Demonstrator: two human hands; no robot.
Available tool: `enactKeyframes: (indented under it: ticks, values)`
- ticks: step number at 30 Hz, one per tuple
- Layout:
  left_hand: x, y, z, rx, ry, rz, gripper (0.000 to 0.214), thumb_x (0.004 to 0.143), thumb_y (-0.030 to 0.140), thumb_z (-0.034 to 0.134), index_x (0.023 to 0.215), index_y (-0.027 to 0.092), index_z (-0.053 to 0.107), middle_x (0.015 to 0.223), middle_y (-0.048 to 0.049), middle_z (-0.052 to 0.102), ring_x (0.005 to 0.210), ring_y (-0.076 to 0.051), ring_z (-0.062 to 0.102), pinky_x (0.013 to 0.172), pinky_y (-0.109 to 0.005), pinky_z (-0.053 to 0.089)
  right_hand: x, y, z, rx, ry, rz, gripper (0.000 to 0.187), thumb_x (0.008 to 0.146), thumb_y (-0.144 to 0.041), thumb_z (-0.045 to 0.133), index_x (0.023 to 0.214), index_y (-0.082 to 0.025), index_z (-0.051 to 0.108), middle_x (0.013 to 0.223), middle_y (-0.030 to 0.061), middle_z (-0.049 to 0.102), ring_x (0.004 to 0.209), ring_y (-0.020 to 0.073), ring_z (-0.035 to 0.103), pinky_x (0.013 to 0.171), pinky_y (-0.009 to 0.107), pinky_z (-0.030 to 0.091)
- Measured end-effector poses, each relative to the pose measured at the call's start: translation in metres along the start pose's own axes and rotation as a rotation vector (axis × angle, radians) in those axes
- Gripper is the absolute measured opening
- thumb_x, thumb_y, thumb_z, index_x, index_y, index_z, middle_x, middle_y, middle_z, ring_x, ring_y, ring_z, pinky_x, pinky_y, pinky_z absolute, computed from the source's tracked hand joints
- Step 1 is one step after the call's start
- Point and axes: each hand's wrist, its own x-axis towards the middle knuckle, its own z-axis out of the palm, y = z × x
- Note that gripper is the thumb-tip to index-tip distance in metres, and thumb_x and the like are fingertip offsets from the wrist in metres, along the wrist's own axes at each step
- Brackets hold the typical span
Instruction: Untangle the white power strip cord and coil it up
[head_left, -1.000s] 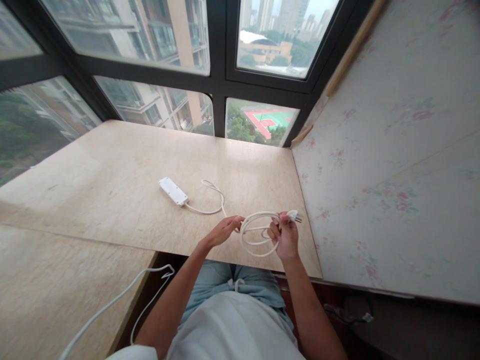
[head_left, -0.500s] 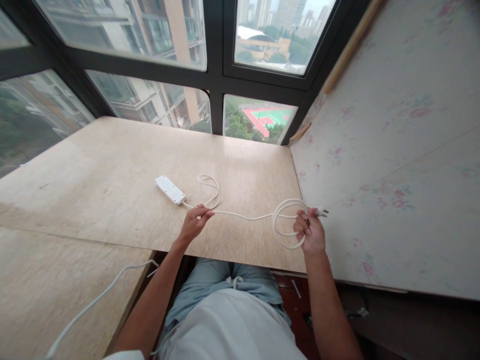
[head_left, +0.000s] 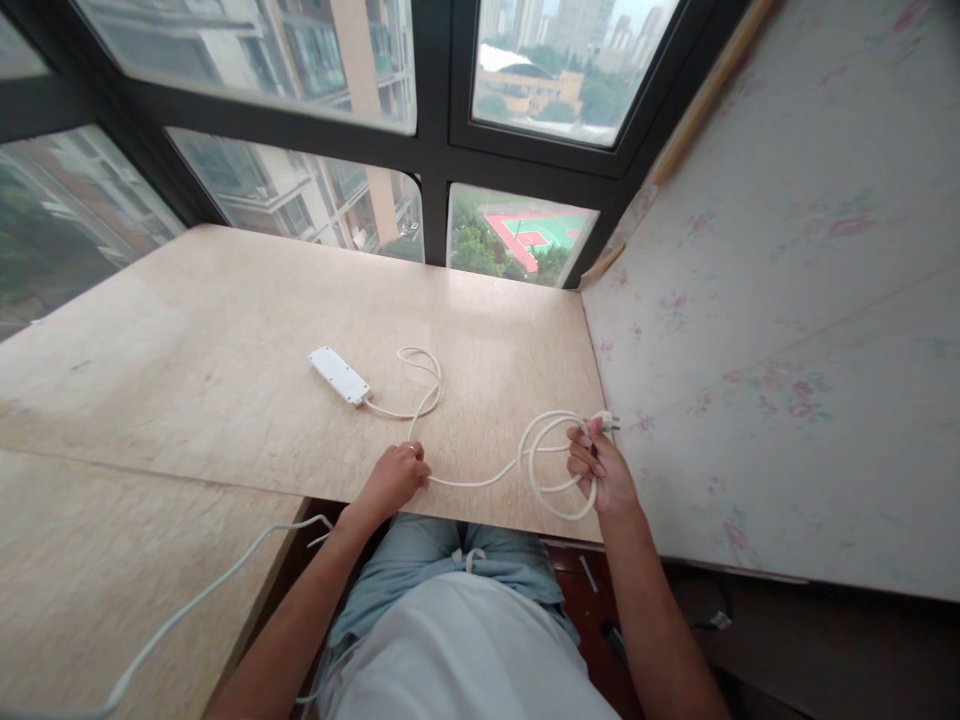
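A white power strip (head_left: 339,375) lies on the beige stone ledge (head_left: 225,330), its white cord (head_left: 420,390) curling toward me. My right hand (head_left: 600,470) is closed on a coil of several cord loops (head_left: 551,460), with the plug (head_left: 606,422) sticking out past my fingers. My left hand (head_left: 394,478) is closed on the cord near the ledge's front edge. A slack run of cord sags between the two hands.
Dark-framed windows (head_left: 435,150) rise behind the ledge. A floral-papered wall (head_left: 787,330) stands close on the right. A second white cable (head_left: 217,590) crosses the lower stone slab (head_left: 112,580) at the left. My lap lies below the ledge.
My left hand slid back along the cord toward the front edge. My right hand, holding the coil, drew left and nearer, so the stretched cord now hangs slack.
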Motion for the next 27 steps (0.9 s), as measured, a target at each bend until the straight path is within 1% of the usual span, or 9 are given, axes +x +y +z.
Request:
enactKeyframes:
  ticks: [2, 4, 8, 11, 14, 17, 19, 22, 27]
  values:
    - [-0.006, 0.014, 0.0, -0.095, -0.091, 0.001, 0.012, 0.077, 0.02, 0.067, 0.087, 0.017, 0.072, 0.101, -0.0124, 0.063, 0.093, -0.025, 0.059, 0.081, -0.036, 0.041, 0.001, 0.006, 0.002, 0.018, 0.011, 0.009, 0.032, 0.08, -0.035, 0.074, 0.072, -0.02, 0.048, 0.062, -0.0105, 0.046, 0.031, -0.0021, 0.02, 0.029, 0.009, 0.028]
    - [-0.011, 0.028, -0.005, -0.207, -0.117, 0.018, 0.033, 0.076, 0.026, 0.069, 0.107, 0.017, 0.067, 0.112, -0.0142, 0.061, 0.101, -0.027, 0.059, 0.086, -0.036, 0.042, 0.002, 0.011, 0.007, 0.03, 0.029, 0.011, 0.03, 0.079, -0.034, 0.075, 0.073, -0.02, 0.049, 0.062, -0.0105, 0.047, 0.031, -0.0023, 0.021, 0.029, 0.01, 0.027]
    - [-0.008, 0.056, -0.021, -0.52, 0.02, 0.039, 0.077, 0.073, 0.041, 0.073, 0.141, 0.022, 0.041, 0.135, -0.0153, 0.05, 0.113, -0.028, 0.055, 0.096, -0.041, 0.041, 0.003, 0.015, 0.025, 0.002, 0.03, -0.008, 0.027, 0.08, -0.034, 0.074, 0.075, -0.02, 0.051, 0.062, -0.0103, 0.047, 0.031, -0.002, 0.022, 0.029, 0.01, 0.027]
    - [0.008, 0.076, -0.026, -0.942, 0.144, 0.057, 0.096, 0.068, 0.048, 0.076, 0.148, 0.023, 0.028, 0.139, -0.0172, 0.048, 0.119, -0.028, 0.052, 0.095, -0.041, 0.043, 0.004, 0.019, 0.039, -0.015, 0.029, -0.037, 0.027, 0.081, -0.036, 0.072, 0.074, -0.021, 0.051, 0.061, -0.0102, 0.046, 0.032, -0.0017, 0.021, 0.03, 0.01, 0.028]
    - [0.027, 0.096, -0.023, -1.372, 0.134, 0.091, 0.082, 0.068, 0.045, 0.078, 0.138, 0.02, 0.042, 0.126, -0.0177, 0.059, 0.115, -0.028, 0.057, 0.088, -0.037, 0.046, 0.005, 0.023, 0.047, -0.003, 0.047, -0.079, 0.028, 0.08, -0.036, 0.073, 0.072, -0.02, 0.052, 0.06, -0.0102, 0.045, 0.032, -0.0014, 0.022, 0.03, 0.01, 0.028]
    - [0.04, 0.111, -0.022, -1.696, 0.222, 0.045, 0.049, 0.076, 0.044, 0.072, 0.114, 0.015, 0.058, 0.083, -0.0073, 0.068, 0.081, -0.02, 0.066, 0.075, -0.031, 0.048, 0.006, 0.027, 0.05, -0.015, 0.066, -0.133, 0.026, 0.08, -0.038, 0.073, 0.075, -0.021, 0.055, 0.058, -0.0105, 0.046, 0.031, -0.0008, 0.025, 0.03, 0.012, 0.028]
    - [0.045, 0.117, -0.024, -1.858, 0.299, -0.017, 0.037, 0.081, 0.046, 0.066, 0.097, 0.013, 0.063, 0.059, 0.0008, 0.058, 0.061, -0.014, 0.062, 0.065, -0.026, 0.046, 0.005, 0.03, 0.049, -0.073, 0.084, -0.163, 0.024, 0.079, -0.041, 0.073, 0.083, -0.022, 0.059, 0.057, -0.0098, 0.05, 0.032, 0.0007, 0.033, 0.032, 0.013, 0.031]
    - [0.049, 0.12, -0.029, -2.057, 0.332, -0.075, 0.033, 0.081, 0.044, 0.067, 0.086, 0.012, 0.064, 0.047, 0.0065, 0.045, 0.045, -0.009, 0.051, 0.053, -0.022, 0.041, 0.003, 0.032, 0.047, -0.208, 0.107, -0.168, 0.032, 0.078, -0.045, 0.073, 0.097, -0.022, 0.063, 0.064, -0.0046, 0.063, 0.044, 0.0079, 0.056, 0.043, 0.02, 0.046]
    - [0.051, 0.109, -0.039, -2.337, 0.182, -0.136, 0.029, 0.089, 0.037, 0.058, 0.08, 0.01, 0.064, 0.045, 0.0103, 0.03, 0.032, -0.001, 0.025, 0.039, -0.016, 0.025, -0.003, 0.027, 0.035, -0.334, 0.1, -0.085, 0.033, 0.075, -0.049, 0.074, 0.094, -0.022, 0.066, 0.087, 0.0037, 0.074, 0.067, 0.0187, 0.07, 0.059, 0.032, 0.057]
